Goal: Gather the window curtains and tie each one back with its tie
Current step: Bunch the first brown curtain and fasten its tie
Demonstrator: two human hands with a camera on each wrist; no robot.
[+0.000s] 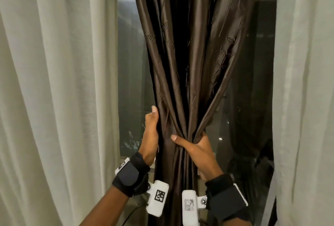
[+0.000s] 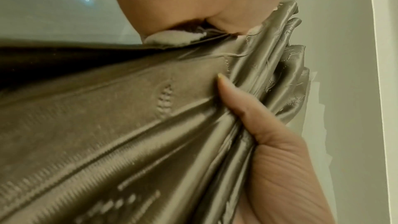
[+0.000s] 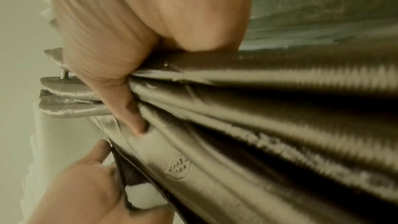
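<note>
Where 2 hands clutch it: brown curtain (image 1: 182, 48) (bunched), long axis vertical.

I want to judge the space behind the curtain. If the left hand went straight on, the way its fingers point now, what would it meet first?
The left hand points up along the left edge of the brown curtain that it grips. Going straight on, it would likely slide up those folds; the window glass lies behind, but depth is unclear.

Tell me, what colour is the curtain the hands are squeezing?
The curtain is shiny dark brown with little leaf sprigs; the head view shows it best.
</note>
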